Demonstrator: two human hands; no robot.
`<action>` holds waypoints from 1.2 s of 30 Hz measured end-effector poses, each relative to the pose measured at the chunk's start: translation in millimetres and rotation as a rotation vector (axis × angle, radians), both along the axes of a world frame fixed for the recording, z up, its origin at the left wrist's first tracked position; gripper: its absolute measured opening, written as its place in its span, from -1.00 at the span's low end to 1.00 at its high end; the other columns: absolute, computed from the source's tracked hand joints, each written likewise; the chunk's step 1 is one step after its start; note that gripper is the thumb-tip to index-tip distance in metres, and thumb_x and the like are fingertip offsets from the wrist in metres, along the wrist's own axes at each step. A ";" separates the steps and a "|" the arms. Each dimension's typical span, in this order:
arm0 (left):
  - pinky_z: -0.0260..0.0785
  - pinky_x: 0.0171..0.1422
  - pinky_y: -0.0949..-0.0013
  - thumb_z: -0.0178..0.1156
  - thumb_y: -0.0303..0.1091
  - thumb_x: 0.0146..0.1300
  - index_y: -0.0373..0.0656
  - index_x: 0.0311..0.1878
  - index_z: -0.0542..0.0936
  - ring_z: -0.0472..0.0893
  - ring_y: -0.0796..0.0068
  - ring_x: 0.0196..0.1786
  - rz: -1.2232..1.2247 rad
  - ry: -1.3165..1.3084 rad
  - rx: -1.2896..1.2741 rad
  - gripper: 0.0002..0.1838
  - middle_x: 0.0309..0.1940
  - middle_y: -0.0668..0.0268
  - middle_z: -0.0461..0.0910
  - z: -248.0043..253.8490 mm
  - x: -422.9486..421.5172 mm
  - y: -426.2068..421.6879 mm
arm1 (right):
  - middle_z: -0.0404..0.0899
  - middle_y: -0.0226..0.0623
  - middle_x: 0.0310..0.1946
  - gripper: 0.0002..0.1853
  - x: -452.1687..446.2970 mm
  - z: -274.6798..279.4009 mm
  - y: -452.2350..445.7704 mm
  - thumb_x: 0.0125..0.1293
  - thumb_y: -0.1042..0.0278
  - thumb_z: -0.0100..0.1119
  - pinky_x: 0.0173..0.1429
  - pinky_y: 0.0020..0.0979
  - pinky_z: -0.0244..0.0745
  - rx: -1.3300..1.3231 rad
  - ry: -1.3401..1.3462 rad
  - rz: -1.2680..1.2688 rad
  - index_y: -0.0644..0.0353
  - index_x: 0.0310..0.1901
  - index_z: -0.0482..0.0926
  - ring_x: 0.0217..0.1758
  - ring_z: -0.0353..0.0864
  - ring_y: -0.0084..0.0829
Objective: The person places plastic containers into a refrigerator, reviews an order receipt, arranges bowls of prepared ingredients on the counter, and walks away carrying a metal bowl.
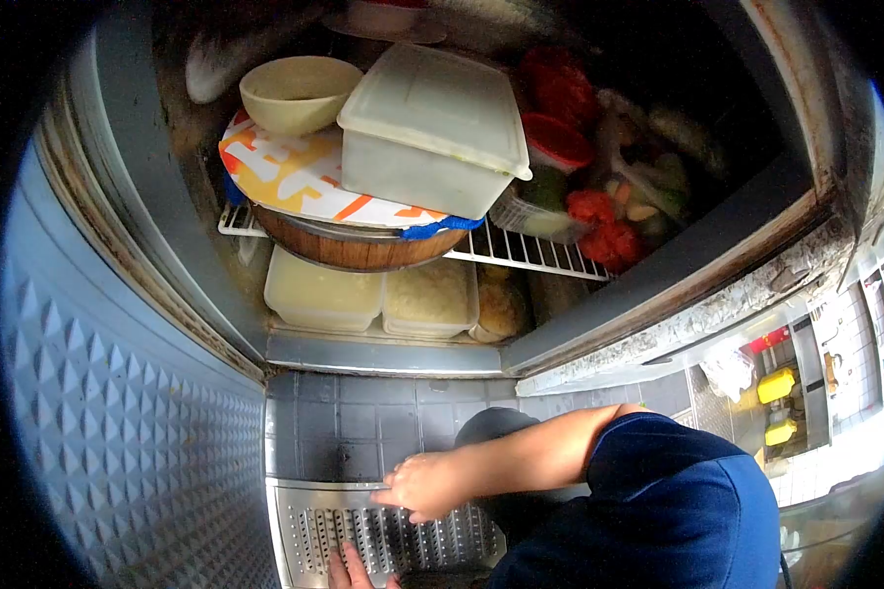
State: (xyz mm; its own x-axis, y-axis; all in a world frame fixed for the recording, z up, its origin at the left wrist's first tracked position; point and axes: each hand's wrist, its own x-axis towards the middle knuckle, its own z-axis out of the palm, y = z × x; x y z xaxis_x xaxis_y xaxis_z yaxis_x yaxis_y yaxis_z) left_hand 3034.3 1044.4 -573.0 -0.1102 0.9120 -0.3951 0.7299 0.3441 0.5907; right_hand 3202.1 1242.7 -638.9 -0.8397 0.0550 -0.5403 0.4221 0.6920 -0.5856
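Observation:
My right hand [428,486] reaches in from the right on a bare forearm below a dark blue sleeve. Its fingers are bent and closed at the upper edge of a perforated metal plate [314,530] on the floor; what they hold, if anything, is hidden. My left hand [352,571] shows only as fingers at the bottom edge of the view. They are apart and lie over the plate's raised, punched surface. Grey floor tiles [363,432] lie just beyond the plate.
An open refrigerator holds a lidded white tub [432,147], a cream bowl [300,88], a round wooden-sided tub [354,243] and filled plastic containers [324,293]. Bagged food [614,236] sits on the wire shelf [530,253]. The studded blue door [147,432] stands at left.

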 end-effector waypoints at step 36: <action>0.34 0.37 -0.03 0.24 -0.35 0.26 -0.22 0.49 0.26 0.39 -0.27 0.34 0.015 0.033 -0.008 -0.27 0.37 -0.27 0.31 4.2 1.3 5.7 | 0.57 0.15 0.01 -0.21 7.9 -8.6 8.5 0.21 0.15 0.39 0.13 -0.06 0.58 0.018 0.031 0.075 0.31 0.40 0.31 0.07 0.63 0.07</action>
